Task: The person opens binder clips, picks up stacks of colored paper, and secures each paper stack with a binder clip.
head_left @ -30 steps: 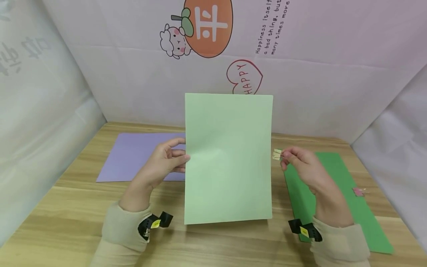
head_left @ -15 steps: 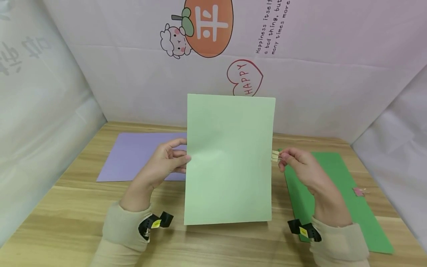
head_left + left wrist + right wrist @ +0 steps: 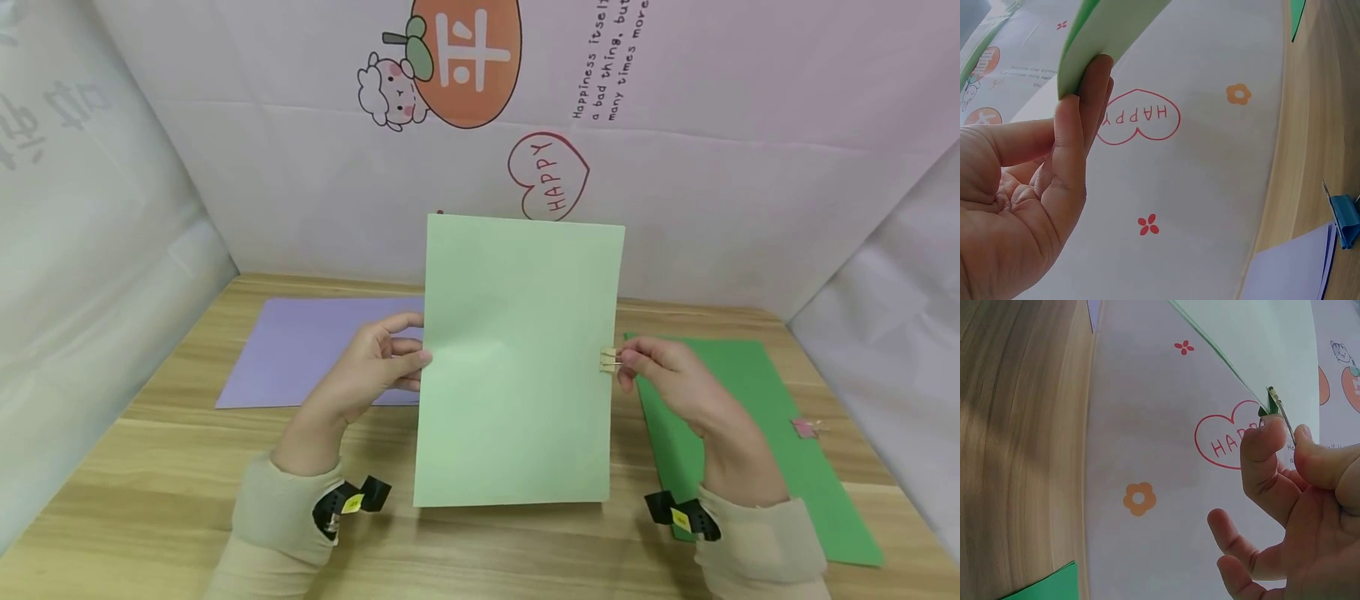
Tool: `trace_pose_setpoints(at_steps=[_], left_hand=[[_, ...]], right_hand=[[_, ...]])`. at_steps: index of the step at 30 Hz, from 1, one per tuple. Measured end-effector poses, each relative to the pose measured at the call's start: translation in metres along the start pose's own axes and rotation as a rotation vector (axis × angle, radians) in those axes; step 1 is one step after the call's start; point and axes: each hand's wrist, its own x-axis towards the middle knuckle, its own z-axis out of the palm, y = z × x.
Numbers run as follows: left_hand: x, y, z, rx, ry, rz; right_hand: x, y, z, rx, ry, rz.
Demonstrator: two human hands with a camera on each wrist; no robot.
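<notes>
Pale green sheets of paper (image 3: 517, 367) stand upright above the table, facing me. My left hand (image 3: 372, 367) pinches their left edge between thumb and fingers, also visible in the left wrist view. On the opposite edge, about halfway up, sits a yellow binder clip (image 3: 608, 360). My right hand (image 3: 678, 383) holds the clip's wire handles between thumb and index finger. In the right wrist view the clip (image 3: 1272, 400) straddles the paper's edge, while the other fingers are loosely bent and touch nothing.
Purple paper (image 3: 318, 342) lies at the table's back left, with a blue binder clip (image 3: 1345, 219) on its edge. Darker green paper (image 3: 753, 379) lies on the right with a pink binder clip (image 3: 806, 428). A printed white cloth (image 3: 337, 192) hangs behind the wooden table (image 3: 517, 554).
My right hand has moved left, bringing the yellow binder clip from beside the paper onto its right edge. The pale green paper has tilted slightly to the right. My left hand keeps its hold.
</notes>
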Motion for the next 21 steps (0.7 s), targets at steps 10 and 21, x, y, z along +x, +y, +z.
trace_pose_setpoints(at_steps=[10, 21], left_hand=[[0.0007, -0.0004, 0.0013, 0.008, 0.005, -0.013], [0.0013, -0.0015, 0.0029, 0.016, -0.003, -0.010]], right_hand=[[-0.0010, 0.0018, -0.0008, 0.024, -0.033, 0.009], [-0.0010, 0.0009, -0.0017, 0.042, -0.054, 0.002]])
